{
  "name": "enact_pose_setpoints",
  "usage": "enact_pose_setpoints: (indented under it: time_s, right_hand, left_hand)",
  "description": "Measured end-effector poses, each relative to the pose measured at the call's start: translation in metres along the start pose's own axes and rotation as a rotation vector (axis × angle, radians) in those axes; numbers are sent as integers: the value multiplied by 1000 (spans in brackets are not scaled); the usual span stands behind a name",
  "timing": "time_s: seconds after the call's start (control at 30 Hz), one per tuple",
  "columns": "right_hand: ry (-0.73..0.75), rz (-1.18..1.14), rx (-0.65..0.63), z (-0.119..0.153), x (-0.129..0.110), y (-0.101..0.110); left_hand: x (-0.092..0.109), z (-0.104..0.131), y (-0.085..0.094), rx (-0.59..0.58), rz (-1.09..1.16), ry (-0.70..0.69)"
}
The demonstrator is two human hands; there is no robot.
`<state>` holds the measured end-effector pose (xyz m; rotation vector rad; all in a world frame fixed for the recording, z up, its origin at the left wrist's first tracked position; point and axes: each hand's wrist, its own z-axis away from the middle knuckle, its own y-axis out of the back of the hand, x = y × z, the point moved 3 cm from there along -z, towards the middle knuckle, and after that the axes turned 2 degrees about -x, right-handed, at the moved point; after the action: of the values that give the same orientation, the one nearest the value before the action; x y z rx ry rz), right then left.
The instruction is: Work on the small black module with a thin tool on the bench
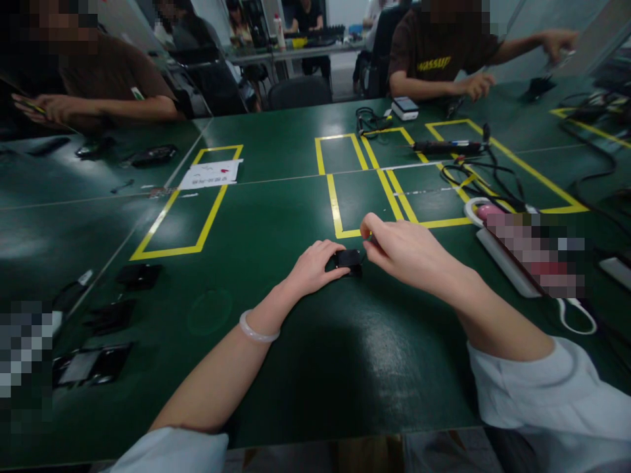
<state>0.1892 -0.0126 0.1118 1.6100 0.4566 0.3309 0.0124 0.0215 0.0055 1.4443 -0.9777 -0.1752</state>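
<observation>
A small black box-shaped device [349, 257] rests on the green table [296, 368] near the middle of the view. My left hand [315, 266] grips it from the left, with the thumb at its near edge and the fingers at its far edge. Just to the right of the device is my right hand [394, 244], its fingers curled and pressed together in a pinch. What those fingertips hold, if anything, is too small and dark to make out. A pale bracelet [259, 328] circles my left wrist.
Yellow tape outlines [170, 253] mark the table. Several black parts [139, 276] lie at the left. At the right are a pink case [493, 220], black cables [497, 180] and a black rod-shaped tool [451, 146]. Two people sit across the table.
</observation>
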Motion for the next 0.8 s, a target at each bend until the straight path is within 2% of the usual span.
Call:
enact_pose_setpoints:
  time_s: [0.27,0.8]
  right_hand:
    - [-25,76,-5,-2,2,0]
    - [9,-37,-23,0,1,0]
  left_hand:
    - [-1,0,-1,1,-3,-8]
    - [-1,0,0,17,-2,-19]
